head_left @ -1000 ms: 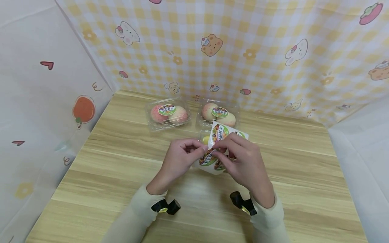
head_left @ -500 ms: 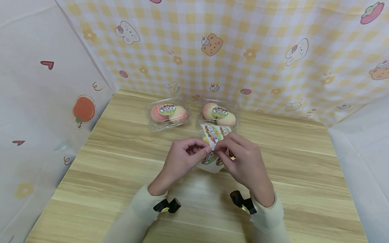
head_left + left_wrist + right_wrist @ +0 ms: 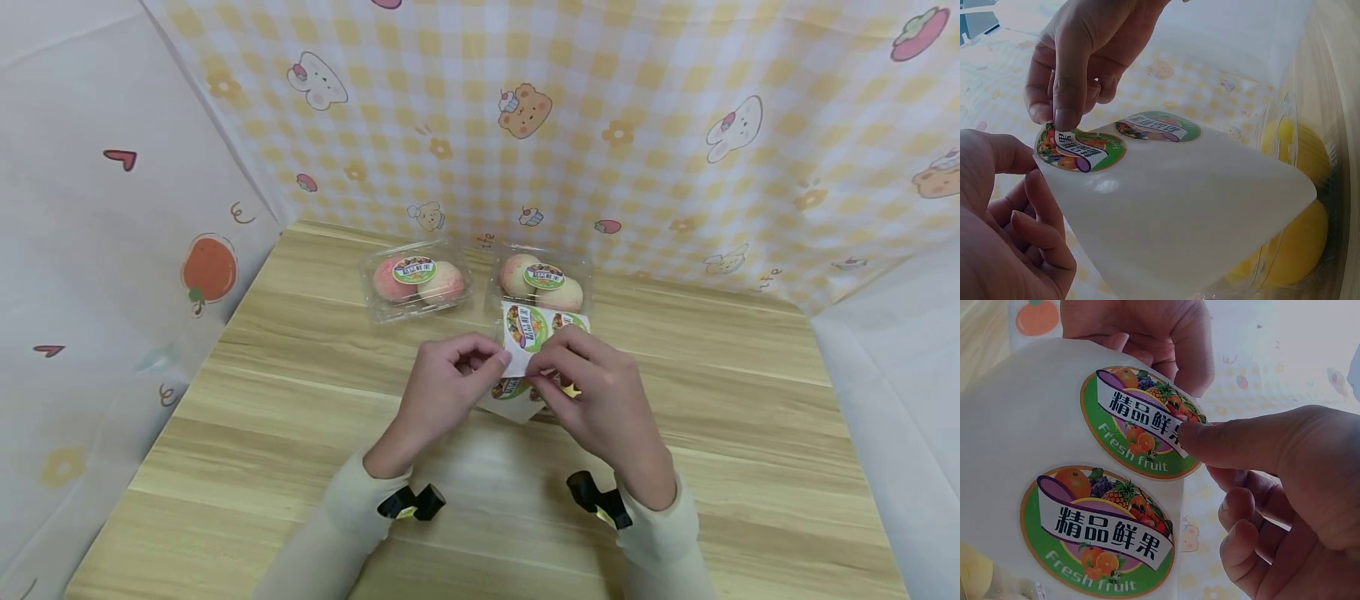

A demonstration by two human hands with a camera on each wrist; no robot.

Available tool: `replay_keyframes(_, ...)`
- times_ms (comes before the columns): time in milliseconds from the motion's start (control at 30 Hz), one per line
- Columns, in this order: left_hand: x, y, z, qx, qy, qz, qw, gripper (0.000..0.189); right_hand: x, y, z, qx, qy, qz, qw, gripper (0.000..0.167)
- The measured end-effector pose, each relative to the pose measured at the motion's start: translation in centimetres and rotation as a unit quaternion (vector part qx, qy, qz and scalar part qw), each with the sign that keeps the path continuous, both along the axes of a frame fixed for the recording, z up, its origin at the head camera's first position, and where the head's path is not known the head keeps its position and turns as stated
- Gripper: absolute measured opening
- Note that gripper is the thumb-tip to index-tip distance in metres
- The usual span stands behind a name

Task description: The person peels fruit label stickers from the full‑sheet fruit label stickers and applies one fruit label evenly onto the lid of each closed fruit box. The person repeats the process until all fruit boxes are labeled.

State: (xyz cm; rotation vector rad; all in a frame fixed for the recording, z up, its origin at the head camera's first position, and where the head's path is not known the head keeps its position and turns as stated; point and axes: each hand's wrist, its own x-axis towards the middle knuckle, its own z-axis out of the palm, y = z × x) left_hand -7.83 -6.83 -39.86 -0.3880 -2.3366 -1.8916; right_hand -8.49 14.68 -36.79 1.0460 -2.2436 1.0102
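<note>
Both hands hold a white sheet of oval fruit stickers (image 3: 517, 364) in the head view, bent across its middle. My left hand (image 3: 446, 379) pinches the sheet's left edge between thumb and forefinger. Just right of it, my right hand (image 3: 600, 383) pinches one oval sticker (image 3: 1138, 419) at its end, thumb on top in the right wrist view. That sticker's end curves upward in the left wrist view; how far it is off the backing I cannot tell. Beneath the sheet stands a clear plastic box with yellow fruit (image 3: 1304, 240), mostly hidden in the head view.
Two clear boxes of peaches stand at the back of the wooden table (image 3: 300, 417): a left box (image 3: 420, 312) and a right box (image 3: 587, 279). Each has an oval sticker on its lid. A checked cloth (image 3: 637, 183) hangs behind them.
The sheet's upper part has swung left and then flattened out, baring a white strip beside the left hand. Both hands have stayed almost in place, still pinching. The peach boxes have not moved.
</note>
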Motion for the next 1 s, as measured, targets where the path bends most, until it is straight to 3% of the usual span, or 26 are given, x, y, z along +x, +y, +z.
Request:
replay_keyframes(467,-0.5,-1.4,0.5,-0.002,-0.023,0.063,0.9978,0.009,0.2,0.3,0.1,-0.006,-0.010,0.007,0.9999,0.031)
replay_keyframes(1000,-1.0,-3.3,0.6,0.015,0.000,0.083,0.9964,0.008,0.2,0.4,0.3,-0.003,-0.016,0.012,0.9998,0.032)
